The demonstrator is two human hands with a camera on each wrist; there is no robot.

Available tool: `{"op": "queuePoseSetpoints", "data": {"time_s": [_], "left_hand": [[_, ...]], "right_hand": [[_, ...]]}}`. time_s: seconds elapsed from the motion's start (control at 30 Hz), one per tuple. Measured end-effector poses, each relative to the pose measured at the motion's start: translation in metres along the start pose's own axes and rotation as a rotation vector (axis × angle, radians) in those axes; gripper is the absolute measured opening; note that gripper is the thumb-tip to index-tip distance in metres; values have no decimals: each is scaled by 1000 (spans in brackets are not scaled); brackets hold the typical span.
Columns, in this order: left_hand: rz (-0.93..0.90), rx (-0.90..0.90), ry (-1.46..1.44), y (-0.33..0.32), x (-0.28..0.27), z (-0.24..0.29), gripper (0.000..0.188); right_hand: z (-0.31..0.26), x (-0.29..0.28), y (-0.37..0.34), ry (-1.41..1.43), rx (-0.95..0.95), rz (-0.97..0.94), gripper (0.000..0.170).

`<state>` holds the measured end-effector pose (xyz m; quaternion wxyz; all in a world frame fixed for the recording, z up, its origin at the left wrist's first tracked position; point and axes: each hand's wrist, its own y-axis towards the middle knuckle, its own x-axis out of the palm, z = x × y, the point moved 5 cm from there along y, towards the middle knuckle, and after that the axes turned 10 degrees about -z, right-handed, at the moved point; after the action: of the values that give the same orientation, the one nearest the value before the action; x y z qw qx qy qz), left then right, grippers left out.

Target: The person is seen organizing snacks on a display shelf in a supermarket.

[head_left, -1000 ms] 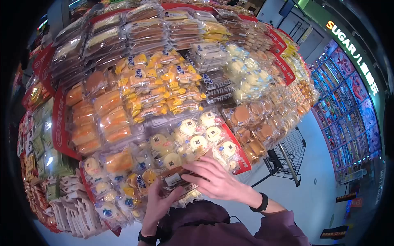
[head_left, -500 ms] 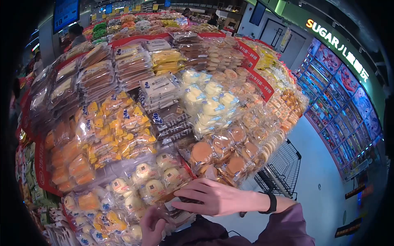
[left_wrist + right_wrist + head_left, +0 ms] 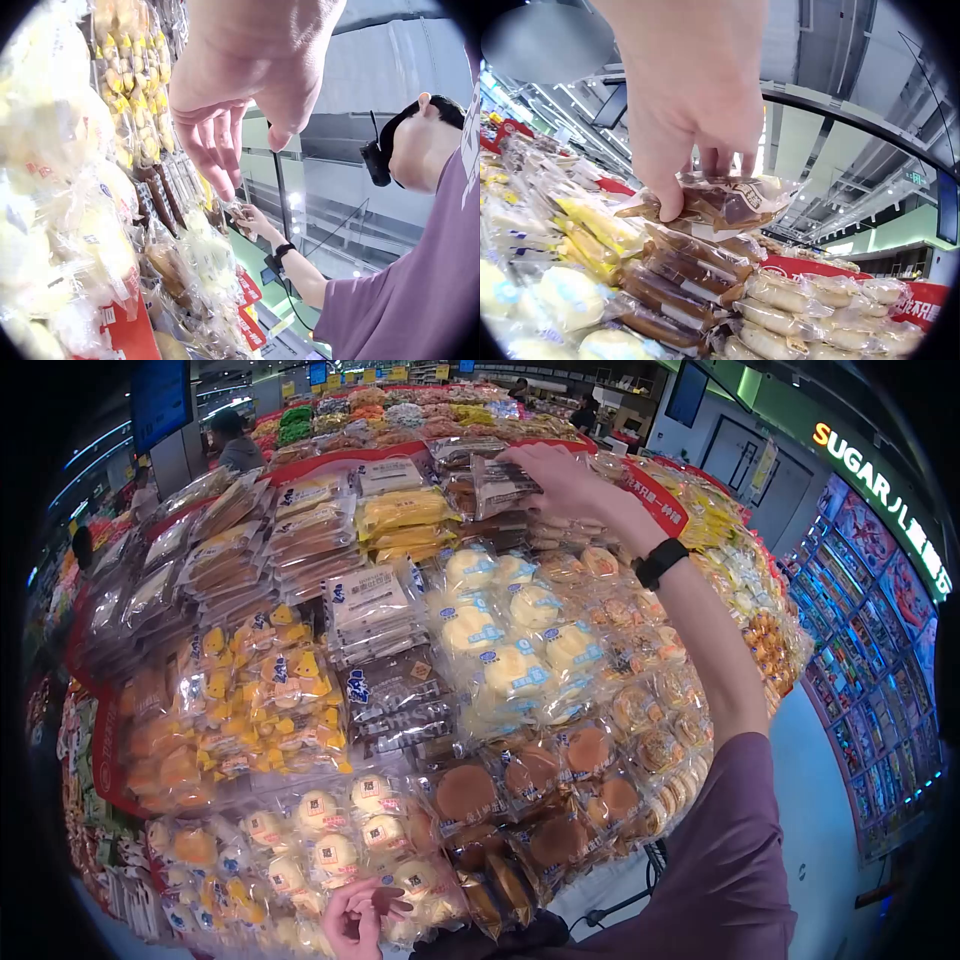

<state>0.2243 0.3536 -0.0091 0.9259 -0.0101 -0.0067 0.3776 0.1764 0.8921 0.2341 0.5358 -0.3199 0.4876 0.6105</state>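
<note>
My right hand (image 3: 565, 480) is stretched out to the back of the display and grips a clear-wrapped brown bread packet (image 3: 739, 206), thumb on the near side and fingers behind it. The packet is just above a stack of similar brown packets (image 3: 671, 296). My left hand (image 3: 358, 920) hangs loosely curled and holds nothing, low over the cream-coloured round wrapped cakes (image 3: 335, 855) at the front. In the left wrist view its fingers (image 3: 217, 142) point down, with nothing between them.
Left of the brown stack are yellow-wrapped packets (image 3: 405, 525); pale wrapped rolls (image 3: 769, 307) lie to its right. Red sign strips (image 3: 655, 500) edge the sections. White round cakes (image 3: 515, 670) and brown round cakes (image 3: 465, 795) lie between me and the stack.
My right hand has moved from the front of the display, beside the left, forward to the back with the brown packet. The left hand has stayed low at the front. The head view has shifted.
</note>
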Motion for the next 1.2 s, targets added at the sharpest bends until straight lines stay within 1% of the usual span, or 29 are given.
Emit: {"op": "queuePoseSetpoints", "data": {"time_s": [0.03, 0.13, 0.23, 0.27, 0.37, 0.4, 0.5, 0.53, 0.63, 0.67, 0.73, 0.77, 0.87, 0.93, 0.97, 1.0, 1.1, 1.13, 1.2], "left_hand": [[35, -63, 33, -5, -1, 1, 34], [100, -83, 13, -6, -3, -4, 32], [131, -85, -5, -4, -1, -9, 31], [144, -91, -4, -4, -1, -8, 31], [172, -105, 7, -2, -1, -8, 31], [171, -106, 19, -2, -3, -10, 32], [170, -104, 83, -1, -6, -6, 32], [172, -99, 107, 1, -6, -3, 32], [157, -161, 13, -1, -13, -15, 32], [174, -102, 16, 1, -12, -16, 34], [205, 16, 27, 6, -11, -16, 40], [205, 14, 24, 6, -11, -14, 39], [203, 1, 11, 6, -9, -7, 33], [212, -23, -3, 5, -7, -3, 30], [198, -12, -3, 4, -7, 0, 28], [180, -8, -2, 2, -8, 3, 27], [139, -18, -36, 0, -15, 4, 19], [118, -23, -46, 0, -18, 1, 17], [90, -47, -91, -3, -27, 0, 13]], "right_hand": [[16, 6, 16, -10, 57, -1, 62], [41, 25, 58, 158, -41, 63, 53], [51, 53, 84, 191, 43, -63, 43], [59, 65, 92, 167, -12, 3, 41], [74, 81, 96, 309, -20, 88, 51], [74, 80, 92, 299, 17, 67, 48], [68, 82, 90, 218, 57, 122, 46], [68, 81, 91, 218, 63, 103, 41], [62, 66, 82, 72, -31, 283, 34], [62, 70, 82, 55, 56, 216, 31], [61, 73, 79, 83, 82, 183, 31], [60, 73, 77, 96, 97, 168, 32], [49, 61, 66, 149, 170, 93, 35], [43, 55, 55, 99, 59, 270, 39], [28, 48, 43, 78, 6, 352, 41], [17, 46, 28, 82, 2, 281, 44], [-26, 38, -19, -83, -19, 87, 44], [-43, 37, -36, -150, -61, 81, 42], [-83, 26, -77, -99, -112, 103, 37]]}}
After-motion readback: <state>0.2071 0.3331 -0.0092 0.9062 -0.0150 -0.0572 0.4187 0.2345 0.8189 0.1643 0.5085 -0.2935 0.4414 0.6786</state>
